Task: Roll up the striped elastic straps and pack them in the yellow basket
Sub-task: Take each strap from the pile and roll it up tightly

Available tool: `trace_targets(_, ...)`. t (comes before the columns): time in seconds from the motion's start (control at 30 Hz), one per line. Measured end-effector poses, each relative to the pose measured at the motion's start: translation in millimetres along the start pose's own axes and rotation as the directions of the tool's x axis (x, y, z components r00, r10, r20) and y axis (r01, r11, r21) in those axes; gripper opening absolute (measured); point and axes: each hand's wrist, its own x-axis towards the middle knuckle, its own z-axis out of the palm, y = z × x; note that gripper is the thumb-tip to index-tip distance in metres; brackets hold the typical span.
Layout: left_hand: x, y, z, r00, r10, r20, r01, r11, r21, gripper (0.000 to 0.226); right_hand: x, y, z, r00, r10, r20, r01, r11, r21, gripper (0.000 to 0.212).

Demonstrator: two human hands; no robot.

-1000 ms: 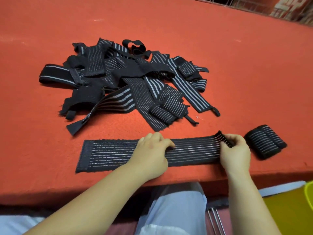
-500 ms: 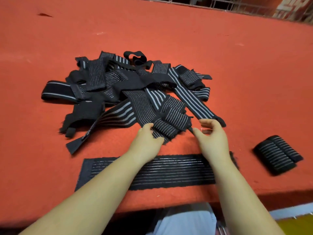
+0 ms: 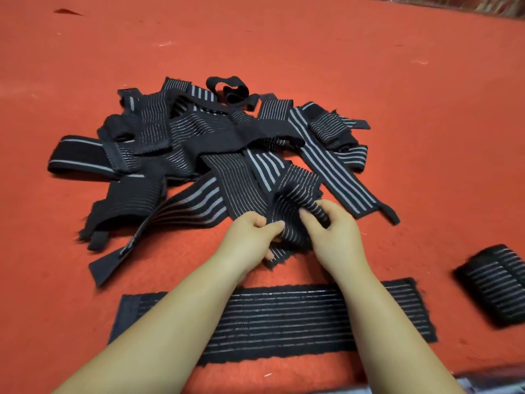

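A heap of black elastic straps with grey stripes (image 3: 199, 143) lies in the middle of the red table. At the heap's near edge both hands hold one folded striped strap (image 3: 292, 203). My left hand (image 3: 250, 237) pinches its left side and my right hand (image 3: 332, 231) grips its right side, lifting part of it. A long striped strap (image 3: 284, 317) lies flat near the front edge, under my forearms. A rolled striped strap (image 3: 494, 282) rests at the right. The yellow basket is out of view.
The red felt table (image 3: 397, 81) stretches far behind and to both sides of the heap. Its front edge runs along the bottom right corner. A metal railing shows at the top right.
Both hands left the flat strap, reached forward to the heap and took hold of a folded strap at its near edge. The view tilted up, so the basket dropped out of sight.
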Motion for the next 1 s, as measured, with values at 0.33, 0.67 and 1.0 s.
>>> trace_targets(0.33,-47,2,-17,0.974,0.217,-0.064,-0.223,0.879,-0.422,0.041,-46,-39,-38,0.989,0.137,-0.053,-0.088,0.839,0.537,0.014)
trace_targets(0.67,-89,-13,-15,0.96,0.251,0.123,-0.174,0.881,-0.439,0.041,-69,-49,-23,0.754,0.354,0.553,-0.64,0.207,0.74,0.032)
trace_targets(1.0,-74,-14,-5,0.999,0.005,0.049,0.024,0.81,-0.586,0.027,-58,-48,0,0.903,0.323,0.285,-0.427,0.588,0.687,0.041)
